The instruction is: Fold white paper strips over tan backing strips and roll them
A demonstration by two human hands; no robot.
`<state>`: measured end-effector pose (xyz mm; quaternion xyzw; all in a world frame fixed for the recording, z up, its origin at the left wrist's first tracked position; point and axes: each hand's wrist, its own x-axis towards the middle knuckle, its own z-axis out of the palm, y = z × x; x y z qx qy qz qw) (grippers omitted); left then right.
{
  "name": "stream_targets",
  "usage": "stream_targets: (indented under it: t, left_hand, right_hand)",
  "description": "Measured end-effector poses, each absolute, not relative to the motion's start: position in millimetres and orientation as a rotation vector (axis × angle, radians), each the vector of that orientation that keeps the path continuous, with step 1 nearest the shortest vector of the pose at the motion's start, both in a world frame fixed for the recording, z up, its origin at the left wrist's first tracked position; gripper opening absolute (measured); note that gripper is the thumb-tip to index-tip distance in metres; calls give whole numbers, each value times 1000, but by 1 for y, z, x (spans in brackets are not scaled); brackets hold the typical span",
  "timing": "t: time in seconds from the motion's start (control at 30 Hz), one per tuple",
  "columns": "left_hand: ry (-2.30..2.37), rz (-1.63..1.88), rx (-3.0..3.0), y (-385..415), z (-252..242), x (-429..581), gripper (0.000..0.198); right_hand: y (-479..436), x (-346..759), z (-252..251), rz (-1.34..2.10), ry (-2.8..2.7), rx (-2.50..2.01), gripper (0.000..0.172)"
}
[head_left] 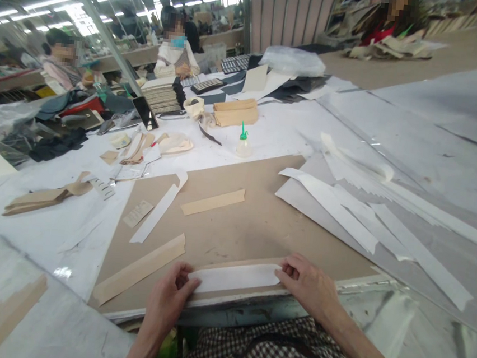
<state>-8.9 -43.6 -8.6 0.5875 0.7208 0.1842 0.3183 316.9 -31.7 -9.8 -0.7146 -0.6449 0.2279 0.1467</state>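
A white strip point(235, 278) lies lengthwise over a tan strip point(230, 264) at the near edge of the brown board point(250, 231). My left hand point(172, 291) pinches the white strip's left end between thumb and fingers. At its right end, my right hand point(302, 278) has its fingers closed on the same strip. Another tan strip point(141, 270) rests to the left of my left hand. Further up the board are a short tan strip point(213, 201) and a white strip with a hooked end point(160, 208). Whether the two held layers are stuck together cannot be seen.
Loose white strips point(336, 211) lie on a grey sheet point(314, 217) at the right. Beyond the board stands a bottle with a green nozzle point(244, 143), near folded tan pieces point(235, 113). Stacked tan pieces point(43, 197) lie left. Co-workers point(177, 49) sit across the table.
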Motion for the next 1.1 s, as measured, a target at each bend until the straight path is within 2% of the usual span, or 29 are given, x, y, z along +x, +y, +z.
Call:
stream_targets:
  t: [1.1]
  left_hand:
    - [1885,421,1619,-35,-5,-11,25]
  right_hand:
    - [-30,315,-8,667,-1853,-2086,15]
